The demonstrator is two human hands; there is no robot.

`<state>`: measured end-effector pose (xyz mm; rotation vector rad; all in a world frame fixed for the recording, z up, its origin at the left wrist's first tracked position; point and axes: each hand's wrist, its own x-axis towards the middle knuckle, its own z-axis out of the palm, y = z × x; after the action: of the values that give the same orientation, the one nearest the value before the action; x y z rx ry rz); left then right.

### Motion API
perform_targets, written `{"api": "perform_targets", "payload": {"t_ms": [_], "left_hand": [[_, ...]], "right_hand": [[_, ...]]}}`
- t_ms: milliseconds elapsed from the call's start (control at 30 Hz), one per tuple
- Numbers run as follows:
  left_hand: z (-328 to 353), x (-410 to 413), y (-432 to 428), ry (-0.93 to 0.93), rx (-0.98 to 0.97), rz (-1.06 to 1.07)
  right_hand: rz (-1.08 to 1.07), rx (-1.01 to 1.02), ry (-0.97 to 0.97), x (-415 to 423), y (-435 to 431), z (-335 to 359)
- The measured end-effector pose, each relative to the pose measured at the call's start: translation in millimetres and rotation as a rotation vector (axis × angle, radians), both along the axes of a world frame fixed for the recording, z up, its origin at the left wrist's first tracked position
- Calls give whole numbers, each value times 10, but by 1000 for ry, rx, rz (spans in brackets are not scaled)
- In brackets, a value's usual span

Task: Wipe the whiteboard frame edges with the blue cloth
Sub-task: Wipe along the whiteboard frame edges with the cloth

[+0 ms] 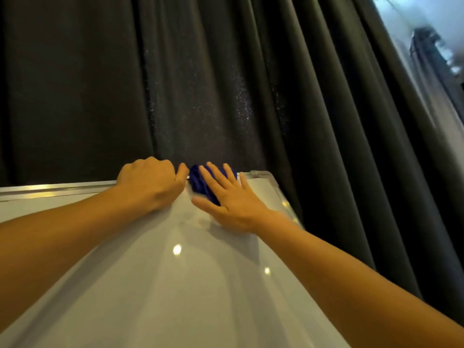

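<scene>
1. My right hand (pixel 231 197), fingers spread flat, presses the blue cloth (pixel 200 183) onto the whiteboard frame (pixel 57 190) at centre.
2. My left hand (pixel 150 184) curls closed over the top edge, steadying it.
3. Cloth: soft, light, probably bunches; the palm should pin it.

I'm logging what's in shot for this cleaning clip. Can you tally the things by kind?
Hands: 2, left hand and right hand
Blue cloth: 1
Whiteboard: 1
Dark curtain: 1
Total: 5
</scene>
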<state>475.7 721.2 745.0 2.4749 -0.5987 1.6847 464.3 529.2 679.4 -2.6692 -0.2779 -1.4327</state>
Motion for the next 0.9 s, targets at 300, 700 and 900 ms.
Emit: {"api": "perform_targets", "payload": {"t_ms": [300, 700, 900], "left_hand": [[-43, 6, -419, -85, 95, 66], [-70, 72, -898, -3, 180, 69], [-148, -26, -847, -49, 215, -46]], "right_hand": [[-43, 298, -53, -91, -704, -73], [-337, 296, -162, 62, -1214, 134], [-290, 865, -273, 44, -1246, 59]]}}
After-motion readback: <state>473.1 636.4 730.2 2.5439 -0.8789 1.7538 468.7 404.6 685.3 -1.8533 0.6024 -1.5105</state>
